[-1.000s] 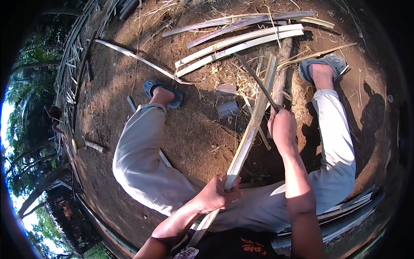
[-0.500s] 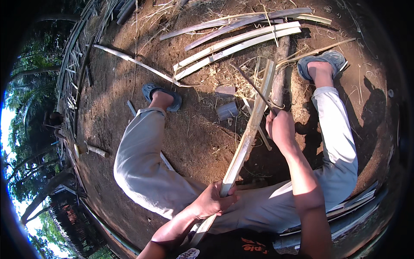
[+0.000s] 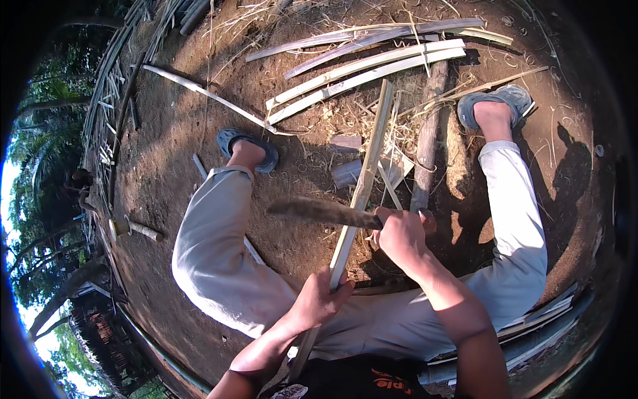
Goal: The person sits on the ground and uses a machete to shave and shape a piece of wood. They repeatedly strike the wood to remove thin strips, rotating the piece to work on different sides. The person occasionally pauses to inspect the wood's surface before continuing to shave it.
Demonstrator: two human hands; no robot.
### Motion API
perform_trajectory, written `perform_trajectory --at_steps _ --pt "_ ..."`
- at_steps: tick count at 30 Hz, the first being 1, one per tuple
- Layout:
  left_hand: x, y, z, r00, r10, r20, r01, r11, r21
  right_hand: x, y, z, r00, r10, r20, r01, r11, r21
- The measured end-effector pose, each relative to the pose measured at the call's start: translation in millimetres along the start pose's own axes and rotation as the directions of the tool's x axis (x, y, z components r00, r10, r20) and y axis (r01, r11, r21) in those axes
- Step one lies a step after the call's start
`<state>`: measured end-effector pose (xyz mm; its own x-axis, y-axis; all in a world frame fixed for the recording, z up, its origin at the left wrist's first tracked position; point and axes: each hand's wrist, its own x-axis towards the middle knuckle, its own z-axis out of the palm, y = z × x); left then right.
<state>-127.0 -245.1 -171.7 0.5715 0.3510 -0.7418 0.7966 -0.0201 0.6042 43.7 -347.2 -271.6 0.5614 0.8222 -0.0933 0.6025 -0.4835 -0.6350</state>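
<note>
A long pale bamboo strip [image 3: 362,189] slants up from my lap, its far end above the ground between my feet. My left hand [image 3: 318,299] is wrapped round its lower part, close to my thigh. In my right hand [image 3: 403,238] is a machete [image 3: 322,211], gripped by its handle, which the fingers mostly hide. The dark blade, slightly blurred, points left and crosses over the strip a little above my left hand. Whether the edge touches the strip, I cannot tell.
Several split bamboo strips [image 3: 365,78] lie on the dirt beyond my feet. A log [image 3: 430,126] lies near my right foot among curled shavings. Two short dark pieces, one of them [image 3: 346,173] nearest, rest between my feet. More strips [image 3: 538,326] lie by my right hip.
My right hand has come nearer and to the left, swinging the machete from pointing away to lying across the strip. The strip's far end has shifted left.
</note>
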Motion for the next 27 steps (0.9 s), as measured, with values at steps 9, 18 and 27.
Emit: perform_trajectory --at_steps 9,18,27 --pt "-5.8 -5.6 9.1 0.999 -0.017 0.029 0.014 0.995 0.103 -2.9 4.9 3.9 0.996 0.089 0.027 -0.089 0.996 -0.005" --pt "-13.4 -13.9 2.4 0.989 -0.088 0.116 0.078 0.993 0.090 7.2 30.3 11.4 0.996 0.082 -0.036 -0.083 0.995 -0.052" --pt "-37.9 -30.8 3.6 0.997 -0.080 0.022 0.076 0.989 0.128 18.8 38.6 3.7 0.982 0.155 -0.111 -0.155 0.988 0.016"
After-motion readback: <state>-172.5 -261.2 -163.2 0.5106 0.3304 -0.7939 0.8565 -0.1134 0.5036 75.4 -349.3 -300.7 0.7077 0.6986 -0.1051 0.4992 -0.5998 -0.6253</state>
